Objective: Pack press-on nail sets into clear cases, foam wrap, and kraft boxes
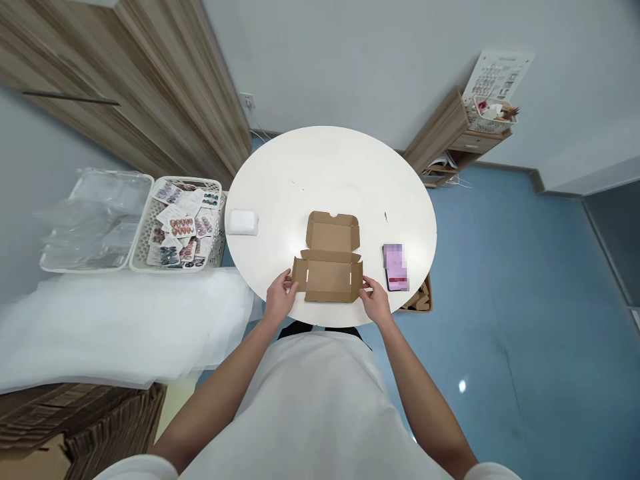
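An unfolded brown cardboard box (329, 277) lies on the round white table (340, 163), its lid panel away from me and its side flaps partly raised. My left hand (281, 295) pinches the left side flap between thumb and fingers. On the opposite side, my right hand (375, 300) has its thumb and fingers closed at the right flap. To the right of the box is a phone (397, 268) with a pinkish, blurred screen. A small white wrapped packet (243, 222) rests near the table's left edge.
Left of the table, one white basket (215, 230) holds cards of press-on nails, another (90, 269) clear plastic bags. White translucent sheets (125, 327) lie nearer me, above stacked flat cardboard (115, 427). A wooden cabinet (445, 133) stands back right; a carton (425, 298) sits below the table.
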{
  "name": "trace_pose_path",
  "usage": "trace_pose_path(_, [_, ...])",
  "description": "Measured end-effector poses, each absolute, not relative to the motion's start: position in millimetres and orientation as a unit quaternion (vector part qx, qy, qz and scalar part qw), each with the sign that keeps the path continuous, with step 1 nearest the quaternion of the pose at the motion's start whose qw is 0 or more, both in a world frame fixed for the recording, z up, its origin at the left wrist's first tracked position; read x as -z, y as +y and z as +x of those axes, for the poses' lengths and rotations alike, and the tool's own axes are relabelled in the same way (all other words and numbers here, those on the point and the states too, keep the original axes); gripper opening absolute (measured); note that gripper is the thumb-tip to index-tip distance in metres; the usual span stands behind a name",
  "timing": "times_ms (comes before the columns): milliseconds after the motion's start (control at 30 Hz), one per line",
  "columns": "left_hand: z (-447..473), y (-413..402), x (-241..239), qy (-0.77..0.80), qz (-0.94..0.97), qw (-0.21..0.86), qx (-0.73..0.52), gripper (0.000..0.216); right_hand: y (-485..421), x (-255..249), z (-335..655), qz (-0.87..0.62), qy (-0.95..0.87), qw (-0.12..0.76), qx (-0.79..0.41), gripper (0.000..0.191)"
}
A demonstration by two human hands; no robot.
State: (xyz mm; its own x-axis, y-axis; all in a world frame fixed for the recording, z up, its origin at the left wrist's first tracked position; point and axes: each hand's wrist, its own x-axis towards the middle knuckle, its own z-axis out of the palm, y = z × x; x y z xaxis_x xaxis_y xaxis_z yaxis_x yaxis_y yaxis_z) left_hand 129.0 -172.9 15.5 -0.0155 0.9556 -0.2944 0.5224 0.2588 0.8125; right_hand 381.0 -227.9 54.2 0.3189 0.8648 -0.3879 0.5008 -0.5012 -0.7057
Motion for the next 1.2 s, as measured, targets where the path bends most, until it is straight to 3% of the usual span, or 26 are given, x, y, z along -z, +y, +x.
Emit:
trace_pose_path(100, [131.4, -181.3, -17.7, 0.670, 0.582, 0.394, -0.241, 0.058, -219.4, -51.6, 392.2, -0.769, -0.454, 0.209, -0.399, 0.049])
trace_pose_path(233, [141.2, -197.3, -28.7, 0.658, 0.672, 0.264, -0.212, 0.071, -199.7, -53.9, 410.0, -0.772, -0.491, 0.172, -0.367, 0.056])
trace_pose_path(333, [153.9, -205.1, -36.9, 0.618, 0.742, 0.218, -0.143, 0.064, -173.9, -56.8, 422.9, -0.770, -0.511, 0.182, -0.336, 0.056])
trace_pose_path(533, [175.7, -205.4, -32.4, 0.566, 0.792, 0.227, -0.037, 0.036, -106.6, -44.3, 434.6, -0.729, -0.516, 0.194, -0.405, 0.057])
trace_pose_path(767, [180.4, -208.0, -15.8, 0.570, 0.794, 0.208, -0.034, 0.038, -66.1, -0.5, 425.9, -0.693, -0.430, 0.252, -0.521, 0.040])
trace_pose_path(933, [178.3, -210.0, -13.2, 0.569, 0.795, 0.210, -0.012, 0.037, -73.5, 6.6, 414.5, -0.714, -0.455, 0.240, -0.474, 0.025])
trace_pose_path(1200, [178.3, -199.5, -12.2, 0.537, 0.807, 0.243, -0.031, 0.028, -103.0, -21.3, 402.6, -0.721, -0.501, 0.231, -0.419, 0.016])
